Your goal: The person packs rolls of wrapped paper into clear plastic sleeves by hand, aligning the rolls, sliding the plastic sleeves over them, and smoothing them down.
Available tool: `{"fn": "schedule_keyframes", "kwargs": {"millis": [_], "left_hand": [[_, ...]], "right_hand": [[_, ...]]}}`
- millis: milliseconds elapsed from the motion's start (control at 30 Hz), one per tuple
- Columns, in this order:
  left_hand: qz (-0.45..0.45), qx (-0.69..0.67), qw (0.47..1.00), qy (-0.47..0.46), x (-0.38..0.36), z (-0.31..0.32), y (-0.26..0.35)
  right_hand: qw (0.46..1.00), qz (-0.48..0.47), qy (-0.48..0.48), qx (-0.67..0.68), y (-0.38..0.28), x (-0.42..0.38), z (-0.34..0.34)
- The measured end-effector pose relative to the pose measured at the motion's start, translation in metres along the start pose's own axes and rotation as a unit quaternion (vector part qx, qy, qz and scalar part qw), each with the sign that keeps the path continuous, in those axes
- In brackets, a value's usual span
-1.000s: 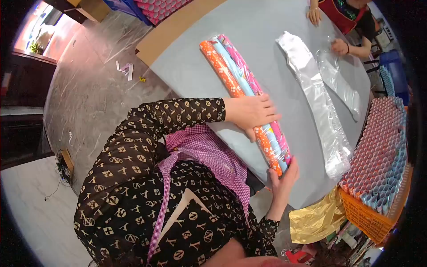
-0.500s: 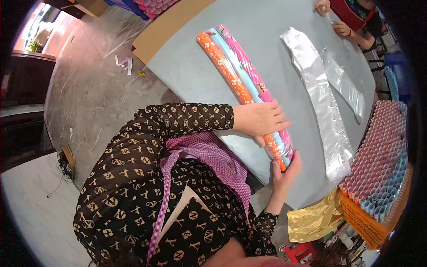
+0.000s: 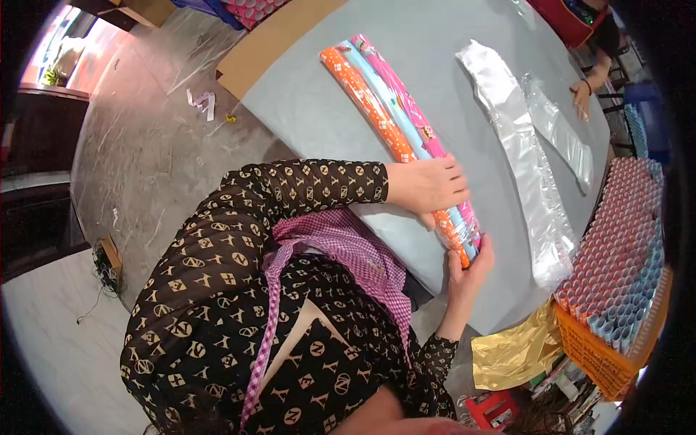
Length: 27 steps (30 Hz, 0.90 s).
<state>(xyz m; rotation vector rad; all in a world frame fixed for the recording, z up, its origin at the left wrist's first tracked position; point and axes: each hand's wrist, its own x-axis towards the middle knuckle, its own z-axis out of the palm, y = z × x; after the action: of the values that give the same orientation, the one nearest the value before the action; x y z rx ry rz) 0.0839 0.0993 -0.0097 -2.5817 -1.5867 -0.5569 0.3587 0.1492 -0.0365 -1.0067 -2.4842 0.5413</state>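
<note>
Three long wrapping paper rolls, one orange with white print (image 3: 366, 98), one light blue (image 3: 382, 98) and one pink patterned (image 3: 399, 87), lie side by side on the table. A shiny clear film seems to cover them, most visible at the near end. My left hand (image 3: 428, 187) lies across the rolls near that end, with its thumb on the orange side and its fingers curved over the pink side. At the near end itself, my right hand (image 3: 473, 270) grips the bundle between thumb and fingers.
A long silvery clear plastic sleeve (image 3: 518, 156) and a smaller one (image 3: 562, 134) lie on the grey table (image 3: 290, 109). An orange crate (image 3: 605, 355) packed with rolls stands right, near gold foil (image 3: 515, 351). Another person's hand (image 3: 581, 98) rests at the far edge.
The rolls' near end and my right hand have shifted slightly up in view. My left hand's fingers are a little more bent. The other person's hands moved away from the far edge's top.
</note>
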Motion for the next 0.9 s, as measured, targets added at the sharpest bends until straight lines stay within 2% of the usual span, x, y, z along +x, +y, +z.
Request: {"fn": "schedule_keyframes", "kwargs": {"millis": [100,333,400,433,500,533,600,667,767,833,900], "left_hand": [[-0.003,-0.015,0.999,-0.038,0.001,-0.003,0.001],[0.006,0.013,0.999,-0.037,0.0,-0.001,-0.008],[0.01,-0.004,0.999,-0.031,0.001,0.001,-0.014],[0.036,-0.02,0.999,-0.035,0.003,0.001,-0.015],[-0.002,0.005,0.999,-0.051,0.004,0.001,-0.016],[0.018,-0.001,0.998,-0.054,0.005,0.004,-0.017],[-0.003,-0.002,0.999,-0.049,0.004,0.005,-0.015],[0.022,-0.006,0.999,-0.031,0.004,0.006,-0.018],[0.03,-0.016,0.999,-0.014,0.003,0.0,-0.019],[0.008,0.047,0.999,-0.006,0.005,-0.005,-0.013],[0.005,0.05,0.999,-0.018,0.005,-0.006,-0.012]], "right_hand": [[1.0,0.014,-0.003,0.013,-0.001,0.001,-0.001],[1.0,0.026,-0.016,0.007,-0.013,0.014,-0.003],[0.999,-0.006,0.024,0.025,-0.011,0.017,-0.001],[0.999,-0.005,0.028,0.018,-0.009,0.019,0.0],[0.999,0.016,0.042,0.006,-0.008,0.019,0.0],[1.0,0.007,0.027,0.014,-0.008,0.021,-0.002],[0.999,0.006,0.024,0.02,-0.005,0.018,-0.002],[0.998,-0.035,0.044,0.021,0.003,0.015,0.004],[0.997,-0.042,0.051,0.032,0.006,0.016,0.001],[0.995,-0.054,0.07,0.04,0.008,0.017,-0.003],[0.997,-0.034,0.014,0.062,0.002,0.024,-0.007]]}}
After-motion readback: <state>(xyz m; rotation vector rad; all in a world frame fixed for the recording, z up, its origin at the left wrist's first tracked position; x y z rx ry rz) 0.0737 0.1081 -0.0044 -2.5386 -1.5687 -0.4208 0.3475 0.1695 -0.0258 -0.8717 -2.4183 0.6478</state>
